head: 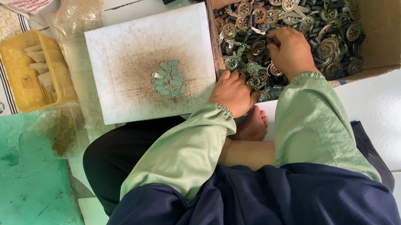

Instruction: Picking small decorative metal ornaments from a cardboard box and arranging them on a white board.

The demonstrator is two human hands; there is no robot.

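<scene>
A cardboard box (382,15) at the upper right is full of small metal parts (296,7): round wheel-shaped discs and flat pieces. My right hand (291,50) reaches into the pile, its fingers curled among the parts. My left hand (231,92) rests at the box's near left corner, its fingers closed around some of the parts there. Both arms wear light green sleeves. A white board (111,53) lies left of the box, with a small heap of flat greenish metal tabs (169,79) on its dirty centre.
A yellow plastic tray (15,59) with pale pieces stands at the far left beside clear plastic bags (74,18). A green mat (22,186) covers the floor at the lower left. My crossed legs and bare foot (252,125) lie below the board.
</scene>
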